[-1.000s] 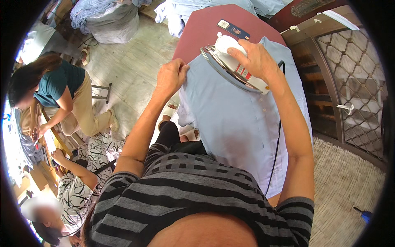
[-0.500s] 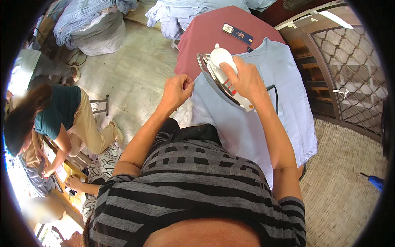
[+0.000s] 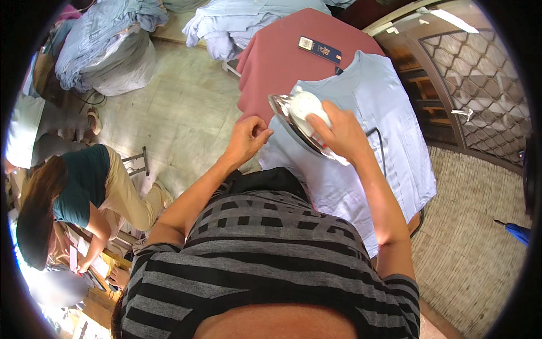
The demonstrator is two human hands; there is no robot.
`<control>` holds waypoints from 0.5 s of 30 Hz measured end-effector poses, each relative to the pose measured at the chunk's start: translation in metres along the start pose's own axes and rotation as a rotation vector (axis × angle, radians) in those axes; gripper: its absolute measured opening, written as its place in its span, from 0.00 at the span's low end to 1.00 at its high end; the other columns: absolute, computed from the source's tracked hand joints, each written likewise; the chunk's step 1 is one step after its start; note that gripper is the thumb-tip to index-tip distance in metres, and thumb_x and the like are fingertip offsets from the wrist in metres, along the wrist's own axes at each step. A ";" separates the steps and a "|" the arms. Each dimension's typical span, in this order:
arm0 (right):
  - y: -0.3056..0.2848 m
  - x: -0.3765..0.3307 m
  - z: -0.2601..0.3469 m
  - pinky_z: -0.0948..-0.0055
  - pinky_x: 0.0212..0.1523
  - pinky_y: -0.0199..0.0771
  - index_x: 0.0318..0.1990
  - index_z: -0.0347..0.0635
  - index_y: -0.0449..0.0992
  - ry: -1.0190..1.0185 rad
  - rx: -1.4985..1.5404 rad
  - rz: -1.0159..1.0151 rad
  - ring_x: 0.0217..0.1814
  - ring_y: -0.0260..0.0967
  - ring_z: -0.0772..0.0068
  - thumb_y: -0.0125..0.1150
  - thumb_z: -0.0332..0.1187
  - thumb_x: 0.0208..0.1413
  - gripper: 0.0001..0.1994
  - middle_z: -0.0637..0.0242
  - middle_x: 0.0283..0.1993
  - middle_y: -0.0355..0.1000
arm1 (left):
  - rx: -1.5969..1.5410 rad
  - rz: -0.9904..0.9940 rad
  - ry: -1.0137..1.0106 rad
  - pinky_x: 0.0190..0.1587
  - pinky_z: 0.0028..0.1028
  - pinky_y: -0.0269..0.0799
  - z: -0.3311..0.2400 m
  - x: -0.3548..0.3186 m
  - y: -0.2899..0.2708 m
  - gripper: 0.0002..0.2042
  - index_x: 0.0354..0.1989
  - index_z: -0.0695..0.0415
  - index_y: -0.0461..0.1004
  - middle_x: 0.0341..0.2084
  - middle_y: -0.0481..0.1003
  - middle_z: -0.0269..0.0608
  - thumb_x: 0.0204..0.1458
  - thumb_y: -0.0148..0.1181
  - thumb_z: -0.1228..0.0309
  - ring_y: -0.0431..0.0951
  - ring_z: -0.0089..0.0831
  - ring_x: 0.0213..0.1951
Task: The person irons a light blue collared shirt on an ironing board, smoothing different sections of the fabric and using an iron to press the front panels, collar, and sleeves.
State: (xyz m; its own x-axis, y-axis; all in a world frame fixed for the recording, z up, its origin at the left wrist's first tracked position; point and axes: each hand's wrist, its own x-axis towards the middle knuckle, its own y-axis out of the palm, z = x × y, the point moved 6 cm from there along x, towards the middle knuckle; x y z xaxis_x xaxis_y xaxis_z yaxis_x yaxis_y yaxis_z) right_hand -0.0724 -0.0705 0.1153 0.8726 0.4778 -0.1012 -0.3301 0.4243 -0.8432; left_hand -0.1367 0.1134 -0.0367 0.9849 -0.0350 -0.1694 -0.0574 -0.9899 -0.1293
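Note:
My right hand [image 3: 341,133] is wrapped round the handle of a white iron [image 3: 305,104] with a shiny metal soleplate. The iron is over the left part of a light blue shirt [image 3: 392,107], tilted on its side; I cannot tell whether it touches the cloth. The shirt lies spread over a table with a dark red cloth [image 3: 265,56], its collar end away from me. By the shirt's left edge, my left hand [image 3: 247,140] is closed, thumb and fingers curled together. Whatever it may pinch is hidden.
A dark blue tag [image 3: 320,49] lies on the red cloth beyond the collar. The iron's black cord [image 3: 381,150] runs across the shirt. Piles of blue garments [image 3: 101,42] stand at the far left. People work at a low table on the left. A metal lattice door [image 3: 480,85] stands at right.
The iron and my right hand have come slightly nearer to me, and the iron's tilt has changed. My left hand has also come a little nearer, still closed.

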 end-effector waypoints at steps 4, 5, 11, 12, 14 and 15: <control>0.007 0.022 0.006 0.48 0.36 0.73 0.35 0.35 0.73 0.021 0.030 0.000 0.33 0.74 0.35 0.58 0.50 0.59 0.21 0.41 0.29 0.75 | 0.046 -0.016 0.025 0.23 0.23 0.68 -0.005 0.006 -0.006 0.08 0.30 0.61 0.75 0.21 0.76 0.34 0.52 0.68 0.72 0.72 0.18 0.23; 0.005 0.022 0.004 0.47 0.36 0.73 0.35 0.36 0.73 0.041 0.047 0.013 0.33 0.74 0.35 0.58 0.50 0.59 0.22 0.41 0.29 0.75 | 0.060 -0.021 0.034 0.24 0.23 0.68 -0.007 0.006 -0.006 0.08 0.28 0.62 0.75 0.20 0.75 0.34 0.52 0.68 0.72 0.71 0.18 0.23; -0.003 -0.008 -0.005 0.48 0.33 0.74 0.35 0.35 0.74 0.042 0.045 -0.045 0.31 0.75 0.38 0.59 0.49 0.58 0.21 0.43 0.28 0.76 | 0.126 -0.010 0.015 0.26 0.22 0.66 -0.010 0.008 -0.013 0.09 0.27 0.62 0.75 0.19 0.74 0.33 0.51 0.69 0.72 0.70 0.19 0.23; -0.005 -0.010 -0.006 0.48 0.33 0.74 0.35 0.35 0.74 0.061 0.062 -0.050 0.31 0.75 0.38 0.59 0.49 0.58 0.21 0.43 0.28 0.76 | 0.136 0.033 0.037 0.27 0.22 0.66 -0.008 0.011 -0.012 0.09 0.28 0.62 0.75 0.20 0.75 0.33 0.52 0.69 0.72 0.70 0.19 0.23; -0.004 0.000 0.001 0.50 0.33 0.75 0.36 0.35 0.74 0.030 0.068 -0.103 0.32 0.75 0.39 0.59 0.49 0.58 0.21 0.44 0.28 0.76 | 0.156 0.128 0.082 0.28 0.23 0.67 -0.005 0.020 -0.016 0.09 0.28 0.62 0.75 0.20 0.75 0.34 0.53 0.67 0.71 0.71 0.19 0.24; -0.003 0.006 0.004 0.50 0.33 0.75 0.36 0.35 0.75 0.006 0.059 -0.143 0.32 0.75 0.40 0.59 0.49 0.58 0.21 0.44 0.29 0.76 | 0.162 0.271 0.006 0.29 0.22 0.67 -0.003 0.028 -0.018 0.08 0.29 0.62 0.76 0.20 0.75 0.32 0.55 0.66 0.70 0.71 0.18 0.24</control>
State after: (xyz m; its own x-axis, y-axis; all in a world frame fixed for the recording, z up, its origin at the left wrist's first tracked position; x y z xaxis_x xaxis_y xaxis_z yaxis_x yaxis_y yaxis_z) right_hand -0.0681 -0.0657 0.1194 0.9145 0.4042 0.0145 -0.2224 0.5325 -0.8167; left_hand -0.1076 0.1297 -0.0363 0.9311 -0.2962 -0.2130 -0.3430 -0.9098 -0.2339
